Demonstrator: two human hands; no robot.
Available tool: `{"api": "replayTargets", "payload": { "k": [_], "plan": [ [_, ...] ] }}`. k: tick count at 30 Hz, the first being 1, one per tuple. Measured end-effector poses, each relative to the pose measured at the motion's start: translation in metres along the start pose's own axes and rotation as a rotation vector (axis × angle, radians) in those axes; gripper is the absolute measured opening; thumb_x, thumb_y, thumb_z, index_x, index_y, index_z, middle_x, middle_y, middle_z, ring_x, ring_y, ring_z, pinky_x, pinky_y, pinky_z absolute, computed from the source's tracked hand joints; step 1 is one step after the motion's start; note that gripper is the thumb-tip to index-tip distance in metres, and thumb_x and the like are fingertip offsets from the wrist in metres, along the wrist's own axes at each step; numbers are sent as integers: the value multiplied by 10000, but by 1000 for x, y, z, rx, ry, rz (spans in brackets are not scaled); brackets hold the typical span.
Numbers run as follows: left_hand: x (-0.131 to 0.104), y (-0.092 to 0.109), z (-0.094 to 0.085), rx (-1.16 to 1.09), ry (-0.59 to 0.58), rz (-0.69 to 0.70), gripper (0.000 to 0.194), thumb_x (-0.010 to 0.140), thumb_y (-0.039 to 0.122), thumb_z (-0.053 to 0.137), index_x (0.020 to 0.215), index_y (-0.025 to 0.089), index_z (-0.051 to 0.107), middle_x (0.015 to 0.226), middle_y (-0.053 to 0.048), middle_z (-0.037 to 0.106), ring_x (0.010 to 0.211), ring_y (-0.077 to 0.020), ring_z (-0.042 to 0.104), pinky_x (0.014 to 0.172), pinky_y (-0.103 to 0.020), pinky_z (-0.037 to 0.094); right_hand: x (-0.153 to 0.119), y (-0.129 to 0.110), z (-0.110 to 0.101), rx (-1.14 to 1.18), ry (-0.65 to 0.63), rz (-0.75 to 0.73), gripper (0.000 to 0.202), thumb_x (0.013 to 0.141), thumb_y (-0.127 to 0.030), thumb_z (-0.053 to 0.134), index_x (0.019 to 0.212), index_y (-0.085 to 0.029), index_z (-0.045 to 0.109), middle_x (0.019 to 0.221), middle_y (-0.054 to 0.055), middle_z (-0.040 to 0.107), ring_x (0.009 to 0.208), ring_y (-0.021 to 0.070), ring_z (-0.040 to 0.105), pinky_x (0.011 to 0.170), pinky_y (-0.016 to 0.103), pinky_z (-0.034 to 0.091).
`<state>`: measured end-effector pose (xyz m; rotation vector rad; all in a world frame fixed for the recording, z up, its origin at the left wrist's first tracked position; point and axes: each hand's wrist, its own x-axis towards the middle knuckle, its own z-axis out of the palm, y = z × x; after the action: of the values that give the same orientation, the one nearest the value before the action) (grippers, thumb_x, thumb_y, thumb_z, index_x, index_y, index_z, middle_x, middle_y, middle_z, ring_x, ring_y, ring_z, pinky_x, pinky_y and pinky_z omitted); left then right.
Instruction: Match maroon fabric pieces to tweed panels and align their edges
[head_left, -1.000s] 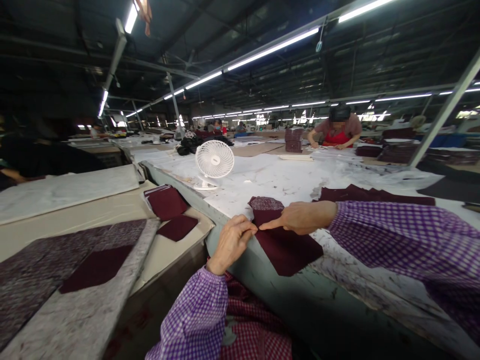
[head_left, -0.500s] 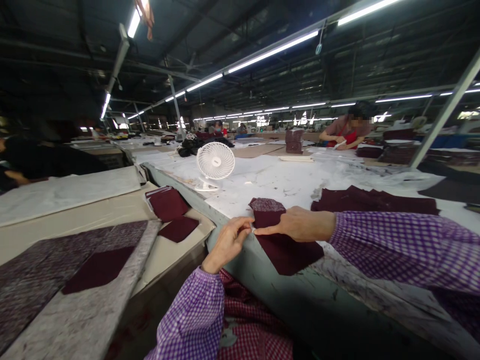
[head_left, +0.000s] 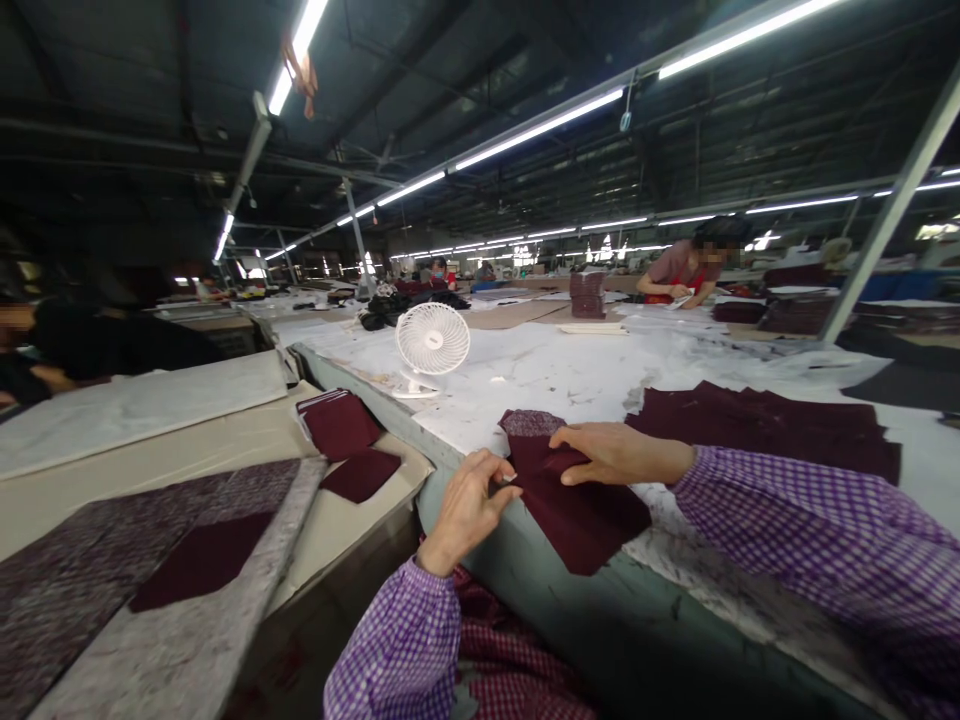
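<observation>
Maroon cut fabric pieces (head_left: 581, 520) lie at the table's near edge, one corner hanging over it. At their far end a speckled grey-maroon patch (head_left: 534, 423) shows. My left hand (head_left: 471, 505) is closed in a pinch at their left edge, with a small white bit (head_left: 508, 479) at its fingertips; whether it is a label or a sticker I cannot tell. Lying over the pieces from the right, my right hand (head_left: 619, 453) pinches a raised fold of the maroon fabric between thumb and fingers.
A white clip fan (head_left: 433, 338) stands on the white-covered table beyond my hands. Stacked maroon cloth (head_left: 765, 430) lies to the right. On the left bench are a maroon bundle (head_left: 337, 425), a loose piece (head_left: 362, 475) and speckled panels (head_left: 97, 530). A co-worker (head_left: 686, 265) works across the table.
My right hand has drawn back slightly to the right, from pointing at the white bit to pinching a fabric fold. My left hand stays at the left edge.
</observation>
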<state>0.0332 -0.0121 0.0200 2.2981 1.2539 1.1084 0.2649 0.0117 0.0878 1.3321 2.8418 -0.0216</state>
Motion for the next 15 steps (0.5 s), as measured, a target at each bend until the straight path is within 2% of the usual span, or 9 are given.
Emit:
{"api": "replayTargets", "payload": {
  "k": [5,9,12,15],
  "plan": [
    [-1,0,0,-26,-5,14,69,800,211,613,862,185,602,798,-15,539,841,-180,521,749,-298,400,3,3,-1,111,32,82,354,753,-430,639,957,-142,613,954,95,566,878,221,548,789,318,407],
    [-1,-3,0,-64,-11,5,60,800,206,605,855,189,620,794,-16,544,839,-178,525,742,-295,401,6,10,-7,268,70,-39,305,815,-435,527,800,-145,623,911,89,554,836,194,534,792,321,401],
    [0,-7,-1,-70,-21,8,63,787,193,608,844,194,634,782,-10,547,819,-171,533,721,-287,407,1,14,-24,379,115,-93,333,818,-462,514,789,-148,619,955,92,575,886,196,540,819,319,402],
    [0,-5,-2,-34,-4,17,63,796,216,607,839,200,651,775,-11,560,813,-172,537,728,-295,417,-14,18,-53,450,136,52,371,797,-508,528,886,-161,623,928,70,606,827,190,559,734,302,420]
  ]
}}
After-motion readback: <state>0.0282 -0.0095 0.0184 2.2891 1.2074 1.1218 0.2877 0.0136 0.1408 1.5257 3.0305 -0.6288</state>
